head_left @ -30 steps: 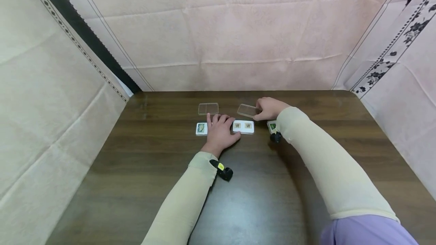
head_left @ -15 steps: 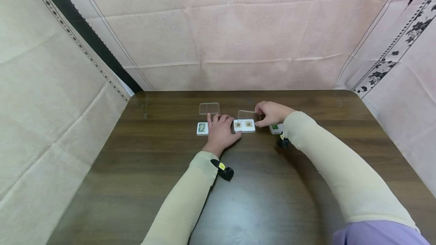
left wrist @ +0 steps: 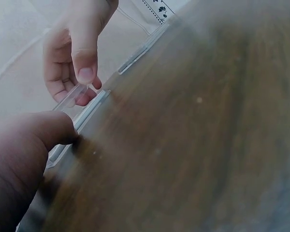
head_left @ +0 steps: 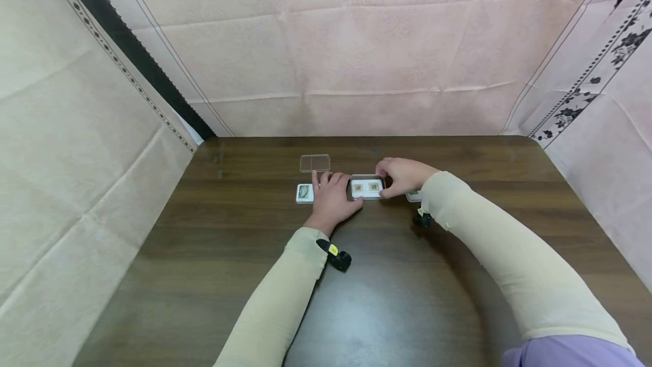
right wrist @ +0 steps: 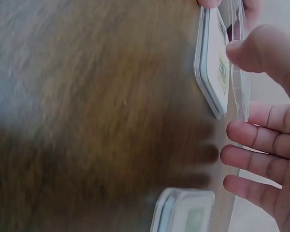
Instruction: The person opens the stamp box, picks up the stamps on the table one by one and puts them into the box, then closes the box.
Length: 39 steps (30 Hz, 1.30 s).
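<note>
The middle flat plastic case (head_left: 366, 189), white with two small printed pictures, lies on the table between both hands. My left hand (head_left: 332, 201) holds its left end, thumb at the near edge and forefinger at the far side. A clear lid (right wrist: 240, 92) is pinched between the thumb and fingers of my right hand (head_left: 406, 176). It stands close over the case, slightly tilted in the right wrist view, its right end in the fingers. The other right-hand fingers (right wrist: 253, 162) are spread out.
A second case (head_left: 304, 192) with a green print lies left of my left hand, partly covered by it. Behind it rests another clear lid (head_left: 314, 163). A third case (right wrist: 186, 212) sits to the right, mostly under my right wrist. Cloth hangs beyond the brown table (head_left: 254, 276).
My right hand has brought the clear lid from behind the middle case forward and down over it. The left hand has stayed in place.
</note>
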Motion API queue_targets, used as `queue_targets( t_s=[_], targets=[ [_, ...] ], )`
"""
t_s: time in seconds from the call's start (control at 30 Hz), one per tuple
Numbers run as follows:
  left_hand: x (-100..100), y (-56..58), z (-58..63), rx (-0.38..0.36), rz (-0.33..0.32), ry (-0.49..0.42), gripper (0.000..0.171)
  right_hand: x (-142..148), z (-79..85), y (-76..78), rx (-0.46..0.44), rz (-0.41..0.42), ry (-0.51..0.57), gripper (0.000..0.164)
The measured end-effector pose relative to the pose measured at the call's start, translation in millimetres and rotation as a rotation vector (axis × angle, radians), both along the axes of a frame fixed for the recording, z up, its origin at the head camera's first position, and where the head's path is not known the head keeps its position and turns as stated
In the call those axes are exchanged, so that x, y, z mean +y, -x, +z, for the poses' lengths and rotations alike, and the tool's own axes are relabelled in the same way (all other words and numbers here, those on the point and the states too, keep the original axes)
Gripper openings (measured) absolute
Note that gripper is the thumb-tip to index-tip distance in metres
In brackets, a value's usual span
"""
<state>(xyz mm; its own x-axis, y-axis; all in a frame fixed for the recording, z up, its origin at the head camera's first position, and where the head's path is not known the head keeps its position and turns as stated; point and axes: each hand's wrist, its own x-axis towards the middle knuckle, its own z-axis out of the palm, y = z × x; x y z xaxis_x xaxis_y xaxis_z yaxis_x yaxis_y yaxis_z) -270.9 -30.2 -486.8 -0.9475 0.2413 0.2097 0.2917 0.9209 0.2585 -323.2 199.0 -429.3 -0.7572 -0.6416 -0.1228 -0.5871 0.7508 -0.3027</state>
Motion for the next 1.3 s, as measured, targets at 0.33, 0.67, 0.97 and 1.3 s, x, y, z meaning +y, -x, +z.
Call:
queue_targets(
  t_s=[0.33,0.67,0.97,1.3],
  targets=[
    [0,-1.2,-0.6,-0.009,0.003,-0.004,0.065,-4,-5.4,1.0,0.006,0.017,-0.021,0.043],
    [0,-2.1,-0.1,-0.009,0.0,0.01,0.064,-4,-10.6,1.3,0.032,0.017,-0.029,0.044],
    [0,-3.4,1.4,-0.012,-0.01,0.027,0.06,-5,-9.5,-2.2,0.058,0.02,-0.037,0.043],
    [0,-4.1,2.2,-0.018,-0.018,0.056,0.061,-5,-11.6,-2.6,0.055,0.025,-0.047,0.044]
  ],
)
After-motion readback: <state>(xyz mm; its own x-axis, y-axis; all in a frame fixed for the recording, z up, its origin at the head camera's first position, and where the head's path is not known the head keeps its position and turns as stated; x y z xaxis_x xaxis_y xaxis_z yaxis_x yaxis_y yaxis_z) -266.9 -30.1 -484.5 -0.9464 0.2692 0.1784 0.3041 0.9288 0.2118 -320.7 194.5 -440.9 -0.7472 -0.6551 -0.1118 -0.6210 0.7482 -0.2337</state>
